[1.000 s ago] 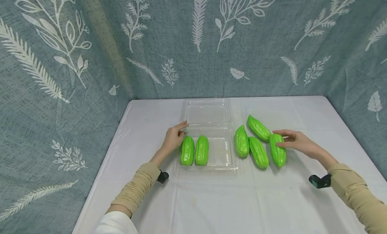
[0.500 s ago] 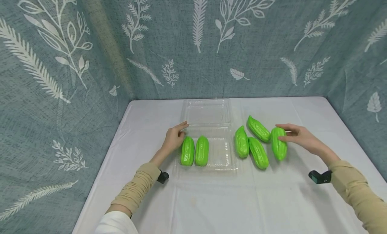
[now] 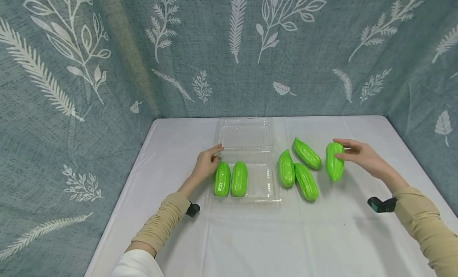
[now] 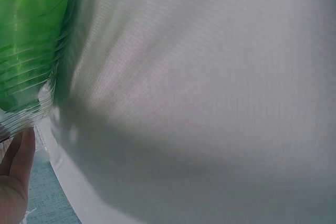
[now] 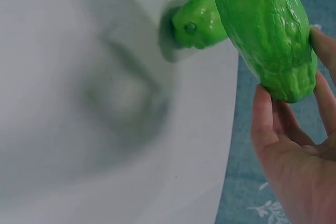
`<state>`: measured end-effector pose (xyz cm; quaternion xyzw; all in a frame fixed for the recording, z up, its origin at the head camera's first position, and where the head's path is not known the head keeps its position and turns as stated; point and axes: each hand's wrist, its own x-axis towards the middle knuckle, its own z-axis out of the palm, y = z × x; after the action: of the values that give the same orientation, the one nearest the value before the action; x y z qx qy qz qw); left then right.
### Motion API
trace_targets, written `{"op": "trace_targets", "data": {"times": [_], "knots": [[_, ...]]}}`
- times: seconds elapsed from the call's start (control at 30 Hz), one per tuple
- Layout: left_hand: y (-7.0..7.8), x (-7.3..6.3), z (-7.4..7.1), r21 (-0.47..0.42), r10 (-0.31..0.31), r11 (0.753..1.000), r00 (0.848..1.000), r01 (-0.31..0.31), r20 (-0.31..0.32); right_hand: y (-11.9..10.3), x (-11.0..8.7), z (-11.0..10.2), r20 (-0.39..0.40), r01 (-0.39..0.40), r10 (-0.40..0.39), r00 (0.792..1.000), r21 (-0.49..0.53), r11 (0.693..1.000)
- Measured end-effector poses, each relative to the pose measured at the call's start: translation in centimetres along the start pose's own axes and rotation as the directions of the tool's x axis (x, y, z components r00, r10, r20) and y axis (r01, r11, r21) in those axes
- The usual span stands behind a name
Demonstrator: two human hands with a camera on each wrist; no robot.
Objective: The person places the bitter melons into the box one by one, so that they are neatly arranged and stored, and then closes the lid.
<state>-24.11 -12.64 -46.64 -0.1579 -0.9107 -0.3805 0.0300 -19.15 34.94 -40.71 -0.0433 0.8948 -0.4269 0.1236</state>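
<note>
My right hand (image 3: 363, 157) grips a glossy green bitter melon (image 3: 333, 167) between thumb and fingers, raised over the table on the right. In the right wrist view the fingertips hold the thicker end of this bitter melon (image 5: 273, 40). A clear plastic clamshell container (image 3: 258, 179) lies with its lid folded back, and two bitter melons (image 3: 239, 179) sit side by side in its left part. At the container's left edge is my left hand (image 3: 204, 164); in the left wrist view its straight fingers (image 4: 23, 156) touch the ribbed wall.
Three more bitter melons (image 3: 305, 182) lie on the white tablecloth (image 3: 250, 245) between the container and my right hand. The transparent lid (image 3: 245, 133) lies toward the table's back edge. A blue-grey leaf-patterned curtain (image 3: 214, 50) surrounds the table's back and sides.
My right hand has lifted the bitter melon and carried it back and slightly right, away from the other loose ones. The left hand stays at the container's edge.
</note>
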Motion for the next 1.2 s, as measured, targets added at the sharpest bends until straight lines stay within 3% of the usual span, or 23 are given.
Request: {"op": "trace_targets", "data": {"times": [0.4, 1.2], "knots": [[0.2, -0.1, -0.1, 0.003, -0.011, 1.000, 1.000, 0.011, 0.000, -0.5, 0.4, -0.4, -0.034, -0.023, 0.024, 0.999, 0.027, 0.999], [0.2, 0.1, -0.1, -0.001, -0.006, 1.000, 1.000, 0.006, 0.004, -1.8, 1.4, 2.0, -0.011, -0.003, 0.004, 1.000, 0.111, 0.994]]}}
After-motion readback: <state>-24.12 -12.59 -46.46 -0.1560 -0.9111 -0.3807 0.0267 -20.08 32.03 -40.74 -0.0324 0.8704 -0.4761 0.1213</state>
